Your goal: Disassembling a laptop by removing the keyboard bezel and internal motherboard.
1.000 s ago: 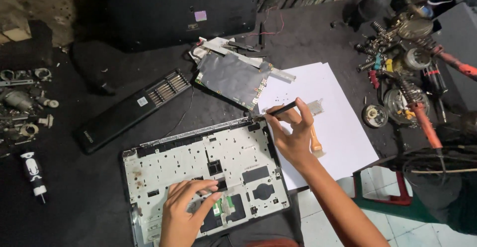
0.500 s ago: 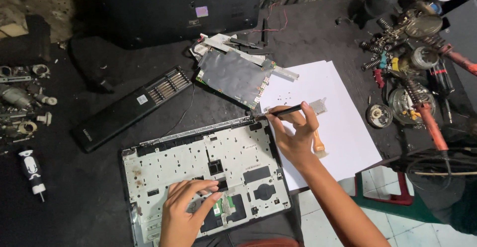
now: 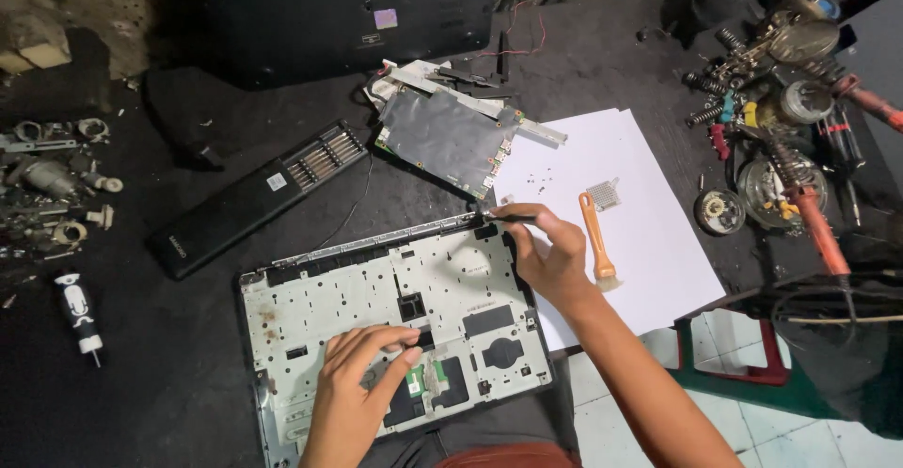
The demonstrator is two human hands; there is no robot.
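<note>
The right hand comes down to the laptop.

The right hand (image 3: 550, 256) moves off the white paper (image 3: 649, 205) and brings its thin black tool (image 3: 513, 216) to the top right corner of the open laptop (image 3: 376, 289). Now the orange brush (image 3: 596, 242) shows.

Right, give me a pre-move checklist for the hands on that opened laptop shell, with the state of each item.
1. Left hand steadies the laptop shell: ok, its fingers press on the lower middle.
2. Right hand holds the thin dark tool: ok, pinched in the fingertips.
3. Tool tip is on the shell's top right corner: ok; whether it sits on a screw, cannot tell.
4. Removed circuit board is out of the way: ok, it lies apart, above the shell.
5. Orange brush is within reach: ok, on the white paper beside the right hand.
6. Loose small parts stay on the paper: ok, a few specks near its top.
</note>
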